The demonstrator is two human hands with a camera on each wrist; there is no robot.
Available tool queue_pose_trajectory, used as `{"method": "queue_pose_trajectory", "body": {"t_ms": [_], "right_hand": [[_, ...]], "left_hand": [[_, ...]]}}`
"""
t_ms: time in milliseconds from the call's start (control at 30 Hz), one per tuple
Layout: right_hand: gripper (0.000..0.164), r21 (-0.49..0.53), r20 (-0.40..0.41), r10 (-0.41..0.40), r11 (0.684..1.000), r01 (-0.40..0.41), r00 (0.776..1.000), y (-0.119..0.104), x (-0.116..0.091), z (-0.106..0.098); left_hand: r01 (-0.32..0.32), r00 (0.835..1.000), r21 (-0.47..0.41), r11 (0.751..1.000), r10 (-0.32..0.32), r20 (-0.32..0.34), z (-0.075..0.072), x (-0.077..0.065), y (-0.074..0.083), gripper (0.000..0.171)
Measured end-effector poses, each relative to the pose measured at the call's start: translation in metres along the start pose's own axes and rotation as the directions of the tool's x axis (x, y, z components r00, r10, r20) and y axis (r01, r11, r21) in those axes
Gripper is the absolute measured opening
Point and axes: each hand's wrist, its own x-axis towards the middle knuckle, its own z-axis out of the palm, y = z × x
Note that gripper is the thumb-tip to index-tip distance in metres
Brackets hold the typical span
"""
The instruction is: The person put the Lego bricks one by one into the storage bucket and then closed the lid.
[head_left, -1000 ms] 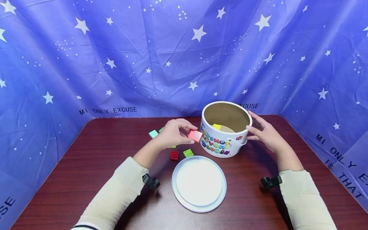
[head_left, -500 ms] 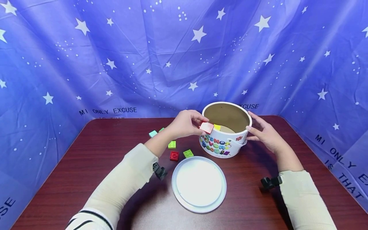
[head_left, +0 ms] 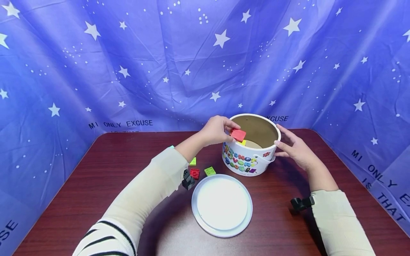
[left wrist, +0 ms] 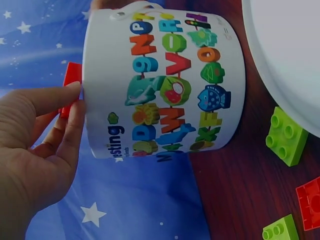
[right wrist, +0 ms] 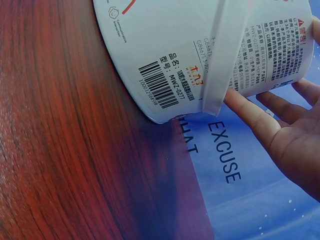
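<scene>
My left hand (head_left: 215, 131) pinches a red toy block (head_left: 238, 135) over the near-left rim of a white bucket (head_left: 238, 160) printed with colourful letters and pictures. The left wrist view shows the same red block (left wrist: 74, 72) partly hidden behind finger and thumb, beside the bucket's rim. Inside the bucket lies a yellow block (head_left: 243, 142), partly covered by the red one. My right hand (head_left: 296, 151) touches the bucket's right side with spread, fairly straight fingers. From the right wrist, one finger meets the wall near the white handle (right wrist: 227, 60).
A round white lid (head_left: 222, 204) lies in front of the bucket. Left of it are a green block (head_left: 210, 171), a second red block (head_left: 194, 174) and a yellow-green block (head_left: 193, 161). A starry blue cloth (head_left: 179, 71) hangs behind the wooden table (head_left: 272, 220).
The left hand has carried the red block rightward and up from beside the bucket to over its rim. The right hand and the bucket have stayed in place.
</scene>
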Motion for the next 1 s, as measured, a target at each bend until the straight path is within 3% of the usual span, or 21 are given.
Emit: {"method": "queue_pose_trajectory", "body": {"t_ms": [200,467,800,1000], "right_hand": [[0.068,0.002,-0.004,0.001,1.0,-0.001,1.0,0.0,-0.001,0.0],[0.068,0.003,0.002,0.002,1.0,-0.002,1.0,0.0,0.0,0.001],[0.068,0.002,-0.003,-0.001,1.0,0.001,1.0,0.001,0.0,0.001],[0.068,0.0,-0.006,0.002,1.0,-0.002,1.0,-0.001,0.0,0.001]], "left_hand": [[0.041,0.998,-0.049,0.998,-0.043,-0.037,0.003,0.01,-0.001,0.04],[0.022,0.997,-0.061,0.998,-0.026,-0.066,0.004,0.013,-0.003,0.047],[-0.017,0.998,-0.155,0.988,0.008,-0.056,-0.004,0.006,-0.015,0.045],[-0.046,0.997,-0.2,0.979,0.032,-0.07,-0.008,-0.006,-0.025,0.041]]}}
